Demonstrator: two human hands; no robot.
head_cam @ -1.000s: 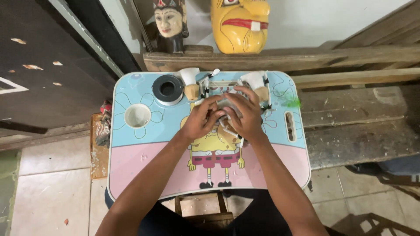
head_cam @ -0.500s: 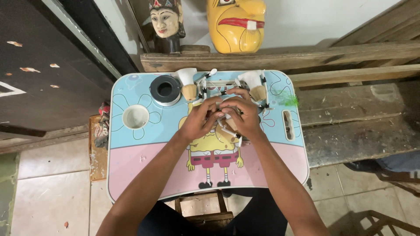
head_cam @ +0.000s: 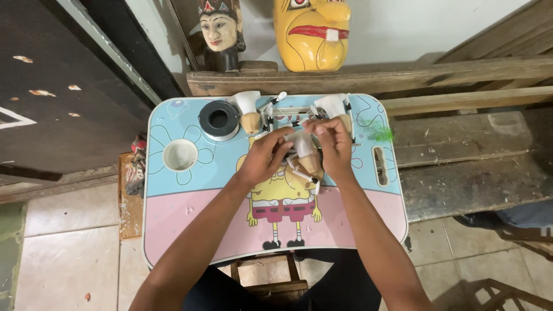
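Note:
Both my hands meet over the middle of a small cartoon-printed lap table [head_cam: 190, 219]. My left hand [head_cam: 262, 158] and my right hand [head_cam: 331, 144] together grip a small wooden figure [head_cam: 305, 158] with a white top and tan base. Thin white and black sticks poke out below it. Two similar wooden figures stand at the table's far edge, one left of centre [head_cam: 249, 110] and another to the right [head_cam: 337, 106].
A roll of black tape [head_cam: 219, 119] lies at the table's back left, beside a round cup recess [head_cam: 180, 154]. A carved head [head_cam: 219, 29] and a yellow mask [head_cam: 313, 31] rest on a wooden beam [head_cam: 403, 78] behind. Rough planks lie to the right.
My hands have lifted the wooden figure slightly and turned it; the view has shifted a little. The other items have not moved.

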